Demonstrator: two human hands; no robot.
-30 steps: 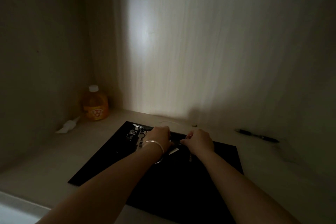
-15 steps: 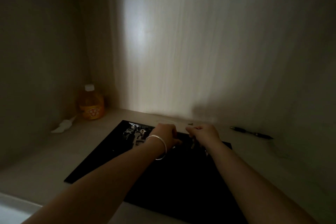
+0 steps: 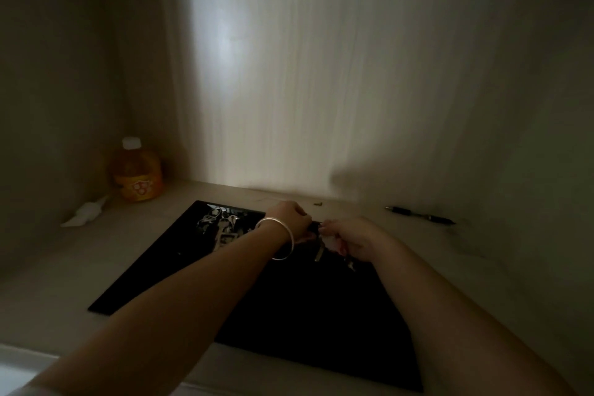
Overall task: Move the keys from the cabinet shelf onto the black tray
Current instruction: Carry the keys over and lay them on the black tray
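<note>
Now both hands over tray (image 3: pixel 154 286): left hand (image 3: pixel 291 222) and right hand (image 3: pixel 355 238) each pinch-closed on keys (image 3: pixel 319 250). Best lower gently beside pile (image 3: pixel 218 228), then release.

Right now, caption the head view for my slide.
Both hands, left hand and right hand, hold keys over the black tray inside a dim cabinet.

Juice bottle (image 3: pixel 136 175), pen (image 3: pixel 419 215), perhaps tissue (image 3: pixel 86 211)
</note>
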